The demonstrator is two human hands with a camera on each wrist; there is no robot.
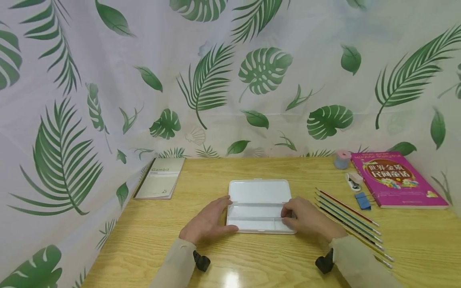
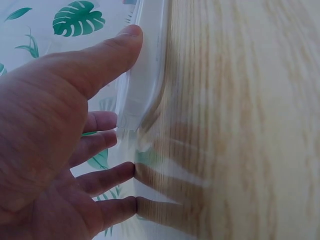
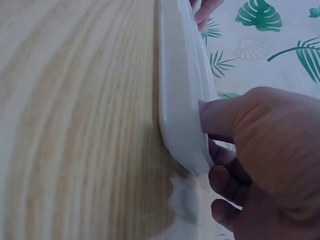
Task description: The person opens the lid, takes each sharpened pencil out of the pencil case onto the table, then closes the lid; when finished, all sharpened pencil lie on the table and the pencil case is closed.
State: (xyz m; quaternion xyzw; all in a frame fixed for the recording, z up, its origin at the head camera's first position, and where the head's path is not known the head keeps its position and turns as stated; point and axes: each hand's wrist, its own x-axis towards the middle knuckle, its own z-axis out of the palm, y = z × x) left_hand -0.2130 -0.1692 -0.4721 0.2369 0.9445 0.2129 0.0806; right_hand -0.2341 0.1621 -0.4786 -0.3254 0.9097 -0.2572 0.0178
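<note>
The open white case (image 1: pixel 258 206) is lying mid-surface (image 1: pixel 144 236). The left hand (image 1: pixel 209 222) is pressing flat at its 9 o'clock end, fingers straight; the right hand (image 1: pixel 306 218) is gripping its 3 o'clock end.

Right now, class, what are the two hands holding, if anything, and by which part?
Both steady the open white pencil case: the left hand rests against its left end, thumb on the rim; the right hand grips its right end.
</note>
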